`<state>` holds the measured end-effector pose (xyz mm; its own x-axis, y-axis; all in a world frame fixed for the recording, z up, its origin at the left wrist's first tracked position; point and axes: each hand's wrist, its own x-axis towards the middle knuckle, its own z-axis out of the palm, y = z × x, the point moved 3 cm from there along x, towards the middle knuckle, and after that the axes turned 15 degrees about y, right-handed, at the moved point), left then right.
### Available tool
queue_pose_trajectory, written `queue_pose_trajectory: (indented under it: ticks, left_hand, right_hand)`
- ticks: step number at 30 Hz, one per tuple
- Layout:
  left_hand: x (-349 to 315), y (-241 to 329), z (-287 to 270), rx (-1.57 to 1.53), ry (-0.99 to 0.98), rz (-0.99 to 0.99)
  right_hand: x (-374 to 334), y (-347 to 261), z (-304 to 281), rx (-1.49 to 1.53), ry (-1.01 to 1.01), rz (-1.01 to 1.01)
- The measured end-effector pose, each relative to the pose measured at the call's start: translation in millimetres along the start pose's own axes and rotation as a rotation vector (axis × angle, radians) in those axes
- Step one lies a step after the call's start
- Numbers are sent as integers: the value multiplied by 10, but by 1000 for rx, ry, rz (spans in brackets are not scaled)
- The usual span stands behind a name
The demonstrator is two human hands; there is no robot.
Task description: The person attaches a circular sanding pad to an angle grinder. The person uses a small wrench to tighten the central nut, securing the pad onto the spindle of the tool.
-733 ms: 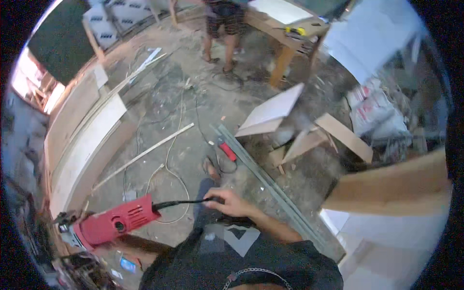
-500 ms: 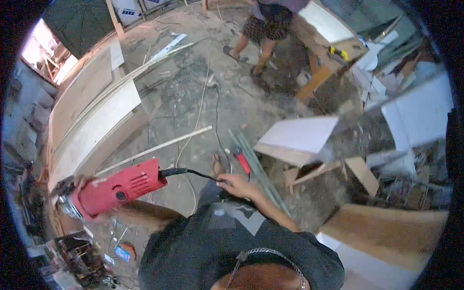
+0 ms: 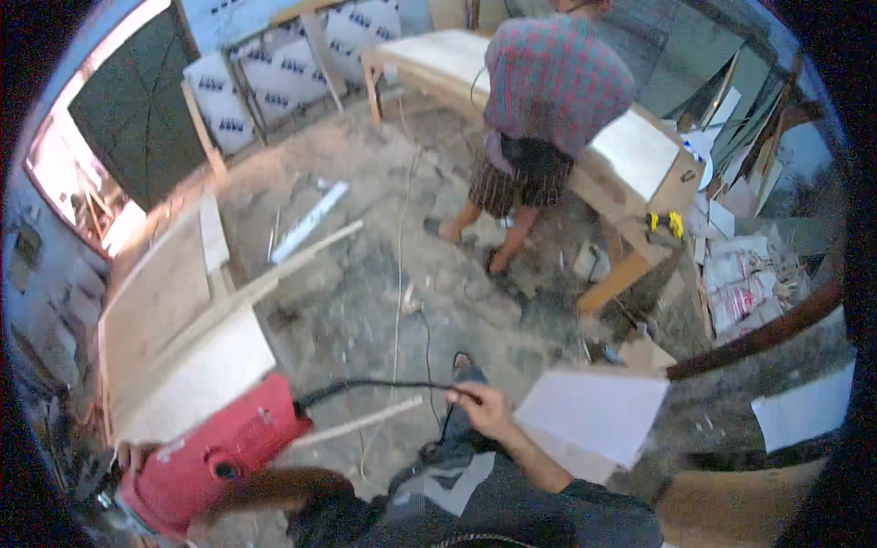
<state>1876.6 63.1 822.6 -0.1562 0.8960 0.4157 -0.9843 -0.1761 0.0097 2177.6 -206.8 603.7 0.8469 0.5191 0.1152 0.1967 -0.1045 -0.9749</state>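
Observation:
At the lower left is a red angle grinder [image 3: 219,457], its metal head pointing to the left edge. My left hand [image 3: 135,453] is closed around it near that head; the fingertips show over the top and the body hides the palm. A black power cord [image 3: 352,384] leaves the grinder's rear end and arches across to my right hand [image 3: 489,413]. That hand is closed on the cord in front of my body, and more cord hangs below the fingers.
A co-worker in a checked shirt [image 3: 557,82] stands at a long wooden workbench [image 3: 630,187], where a yellow and black tool [image 3: 664,225] lies. Light panels [image 3: 201,365] lie at left. A white board [image 3: 594,416] is close at right. A thin cable [image 3: 399,292] crosses the floor.
My view has tilted up, bringing in more of the co-worker and the workbench. The grinder and both hands appear lower in the picture; both hands keep their hold.

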Motion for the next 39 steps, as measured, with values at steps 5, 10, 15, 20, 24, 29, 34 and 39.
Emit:
queue_pose_trajectory:
  ticks: [5, 10, 15, 20, 24, 29, 34, 39]
  left_hand:
    - [329, -908, 58, -147, -52, -77]
    - [926, -2125, 22, -177, -94, -246]
    - [1286, -3149, -77, -329, -76, -388]
    - [1752, -4118, -598, -477, -26, -515]
    - [2045, -4924, -1085, -367, 61, -530]
    - [2434, -6418, -1660, -212, 109, -683]
    - [2403, -8122, -2244, -60, 219, -985]
    - [2176, -9377, -2355, -22, 188, -1301]
  right_hand:
    - [1157, 401, 292, 33, -171, 22]
    - [2739, -62, 126, 255, 25, 77]
    - [3862, -496, -284, 358, -8, -62]
    - [4436, -293, -91, 556, -12, 45]
    - [4881, -36, 253, 499, 61, 208]
    - [5724, 432, 622, 161, 228, 36]
    - [6565, 885, 989, 235, 446, 282]
    - [6764, 1662, 1268, 340, 344, 492]
